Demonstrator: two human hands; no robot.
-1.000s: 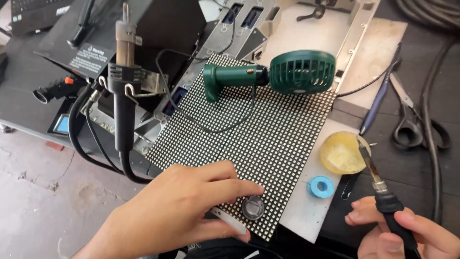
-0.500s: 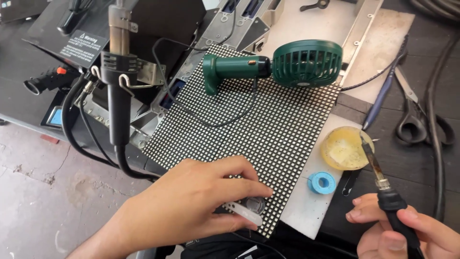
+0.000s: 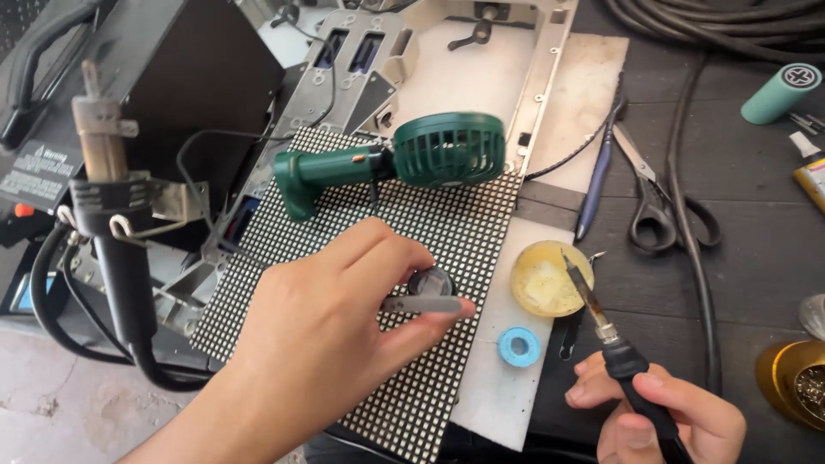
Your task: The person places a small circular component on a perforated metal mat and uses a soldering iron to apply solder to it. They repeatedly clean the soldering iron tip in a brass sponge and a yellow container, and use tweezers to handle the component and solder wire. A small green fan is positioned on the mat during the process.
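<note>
Left hand [image 3: 335, 335] pinches tweezers [image 3: 421, 304] over the dotted panel [image 3: 447, 223]; right hand [image 3: 662, 417] grips a soldering iron [image 3: 601, 322] beside a round tin [image 3: 550, 279] of yellowish flux

green handheld fan [image 3: 404, 163], scissors [image 3: 657, 202], blue tape roll [image 3: 519, 346], hot-air gun [image 3: 116, 232], teal cylinder [image 3: 780, 93]

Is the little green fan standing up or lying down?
Lying down. The green fan rests on its side on the dotted panel, handle pointing left, beyond the left hand.
</note>
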